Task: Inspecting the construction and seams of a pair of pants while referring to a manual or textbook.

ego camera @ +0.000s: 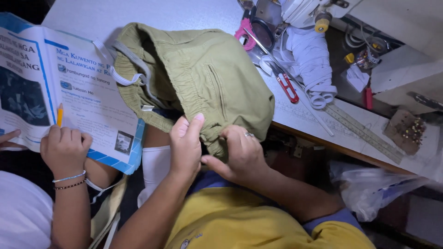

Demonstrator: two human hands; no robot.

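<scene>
Left hand (186, 146) closed on the lower edge of an olive-green garment (203, 78), thumb up against the cloth, fingers curled under the bunched hem. Right hand (241, 153) gripping the same bunched hem just beside the left, ring showing on one finger, thumb pointing toward the left hand. Garment draped over the near edge of a pale worktable (184, 14), gathered waistband with white elastic (121, 77) lying to the left, lower part hanging down into both hands. Behind it on the table, red-handled snips (288, 87), a roll of white elastic tape (314, 60), a long metal ruler (364, 133) and part of a sewing machine (295, 11). At far left, another person's hand (64, 150), wearing bead bracelets, holding a yellow pencil (59, 115) against an open illustrated booklet (69, 87)
</scene>
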